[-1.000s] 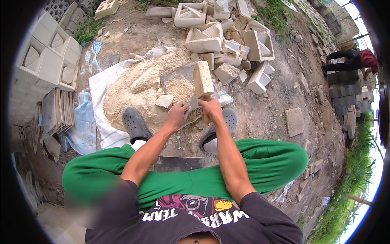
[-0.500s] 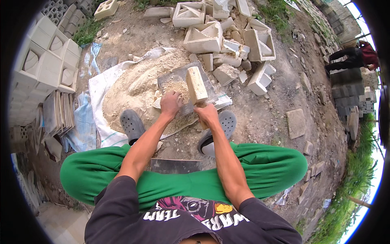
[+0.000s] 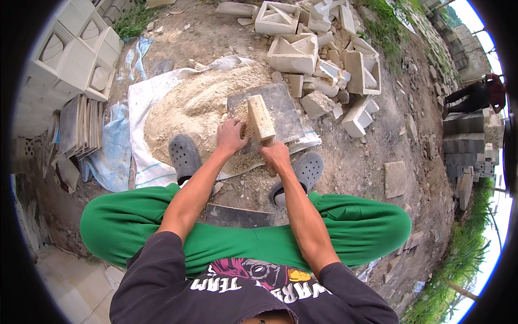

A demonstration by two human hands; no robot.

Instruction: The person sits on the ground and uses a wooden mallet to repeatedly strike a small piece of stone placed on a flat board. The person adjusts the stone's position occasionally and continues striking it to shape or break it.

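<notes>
My right hand [image 3: 276, 155] is wrapped round the handle of a wooden mallet [image 3: 260, 117]; its blocky, pale head stands over a dark flat slab [image 3: 283, 108]. At the slab's near left edge, my left hand [image 3: 232, 136] is curled, its fingertips down among pale crumbs. What those fingers hold, if anything, is hidden. A wide heap of crushed tan material [image 3: 186, 108] lies to the left on a white woven sack [image 3: 141, 116]. Grit is spread over part of the slab beside the mallet head.
My feet in grey clogs [image 3: 184, 154] flank the work. Broken pale blocks [image 3: 294, 54] are piled beyond the slab. Stacked blocks [image 3: 75, 48] and leaning boards [image 3: 81, 124] stand at left. A dark board [image 3: 240, 216] lies between my legs. A person [image 3: 477, 97] stands far right.
My left hand has moved from over the slab to its near left edge. The crumbs have shifted that way, baring more slab. The mallet remains in my right hand; the view has shifted slightly.
</notes>
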